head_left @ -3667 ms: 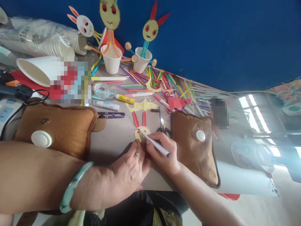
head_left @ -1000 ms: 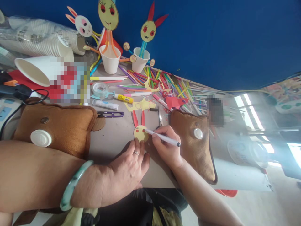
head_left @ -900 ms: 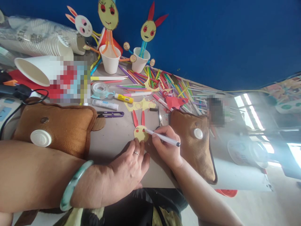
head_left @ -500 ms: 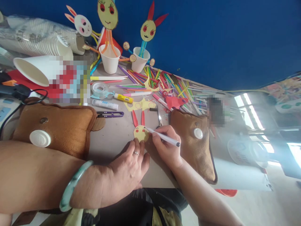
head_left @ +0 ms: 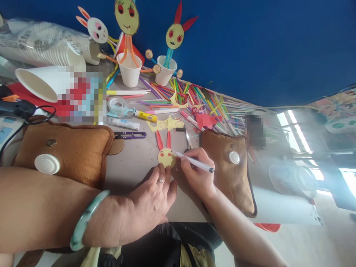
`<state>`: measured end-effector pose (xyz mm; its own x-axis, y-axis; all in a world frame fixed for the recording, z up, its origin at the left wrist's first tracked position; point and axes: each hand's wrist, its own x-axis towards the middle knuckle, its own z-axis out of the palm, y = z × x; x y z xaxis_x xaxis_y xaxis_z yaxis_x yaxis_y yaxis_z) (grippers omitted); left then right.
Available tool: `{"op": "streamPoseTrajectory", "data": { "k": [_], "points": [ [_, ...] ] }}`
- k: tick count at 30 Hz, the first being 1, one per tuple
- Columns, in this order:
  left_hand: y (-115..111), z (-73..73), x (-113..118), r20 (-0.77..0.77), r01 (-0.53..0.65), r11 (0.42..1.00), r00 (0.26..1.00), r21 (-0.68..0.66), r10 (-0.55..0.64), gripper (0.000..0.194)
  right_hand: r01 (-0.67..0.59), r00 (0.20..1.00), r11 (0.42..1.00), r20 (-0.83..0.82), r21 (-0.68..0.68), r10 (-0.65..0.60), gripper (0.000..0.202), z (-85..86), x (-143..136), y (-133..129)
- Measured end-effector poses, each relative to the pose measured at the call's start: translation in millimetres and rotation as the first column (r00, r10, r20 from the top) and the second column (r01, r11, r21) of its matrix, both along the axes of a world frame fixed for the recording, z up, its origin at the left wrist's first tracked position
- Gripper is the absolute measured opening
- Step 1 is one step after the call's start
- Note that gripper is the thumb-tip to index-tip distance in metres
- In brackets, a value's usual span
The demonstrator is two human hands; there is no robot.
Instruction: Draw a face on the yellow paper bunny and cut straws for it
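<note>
A round yellow paper face (head_left: 166, 157) with two red ears and red eyes lies on the grey table (head_left: 128, 157). Short dark lashes show above its eyes. Fingertips of my left hand (head_left: 150, 198) rest on the face's lower edge, its fingers spread and pressing down, a ring and a green bangle on that arm. In my right hand (head_left: 198, 172) is a white marker (head_left: 198, 164), pinched in the fingers, its tip at the upper right of the face, by the right eye.
Brown cushions (head_left: 69, 152) (head_left: 228, 170) lie on both sides. Behind are purple snips (head_left: 130, 135), a glue stick (head_left: 124, 123), a tape roll (head_left: 118, 105), many coloured straws (head_left: 164, 91), and paper cups (head_left: 130, 72) holding finished paper figures before a blue wall.
The marker tip has shifted very slightly to the right along the lashes above the right eye. My left hand has stayed in place on the paper face.
</note>
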<state>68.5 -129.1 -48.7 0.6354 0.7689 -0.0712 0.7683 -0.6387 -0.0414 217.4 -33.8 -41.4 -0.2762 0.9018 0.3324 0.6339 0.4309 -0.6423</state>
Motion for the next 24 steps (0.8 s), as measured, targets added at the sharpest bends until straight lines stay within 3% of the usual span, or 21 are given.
{"op": "streamPoseTrajectory", "data": {
  "k": [24],
  "points": [
    [-0.8,0.7,-0.6,0.024,0.001,1.000,1.000,0.030,-0.001,0.084,-0.002,1.000,1.000,0.005,0.003,0.002,0.010,-0.5,-0.1,-0.7]
  ]
}}
